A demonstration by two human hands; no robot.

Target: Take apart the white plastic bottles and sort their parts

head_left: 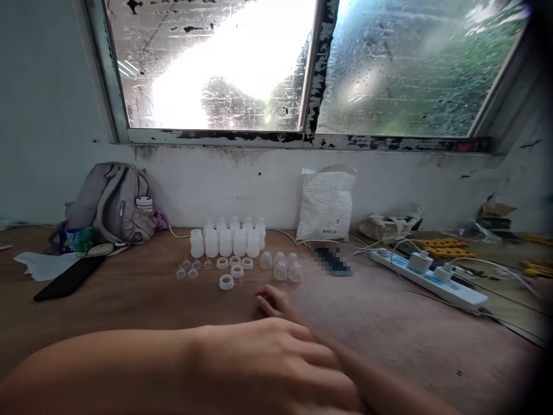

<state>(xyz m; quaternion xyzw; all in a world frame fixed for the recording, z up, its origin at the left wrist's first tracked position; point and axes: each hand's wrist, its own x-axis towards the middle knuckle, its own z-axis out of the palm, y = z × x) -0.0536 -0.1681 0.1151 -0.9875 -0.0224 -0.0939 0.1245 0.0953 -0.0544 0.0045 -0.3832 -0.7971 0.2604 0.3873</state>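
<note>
My left hand (276, 366) is large and blurred in the foreground, back toward the camera, crossing over my right forearm; its fingertips are hidden. Beyond it, my right hand (276, 302) rests on the brown table (164, 305), fingers curled, and whether anything is inside cannot be seen. Just past that hand lie several white rings, one ring (226, 282) nearest. Several clear teats (192, 272) lie left of the rings, and several clear domed caps (295, 272) stand to the right. White bottles (225, 243) stand in a row behind, with clear-topped ones at their back.
A grey backpack (114, 202) and a black phone (69, 279) are at the left. A white plastic bag (326, 204) leans on the wall. At the right lies a white power strip (432, 280) with cables, near yellow items (447, 248). A blurred-out object (332, 259) lies behind the caps.
</note>
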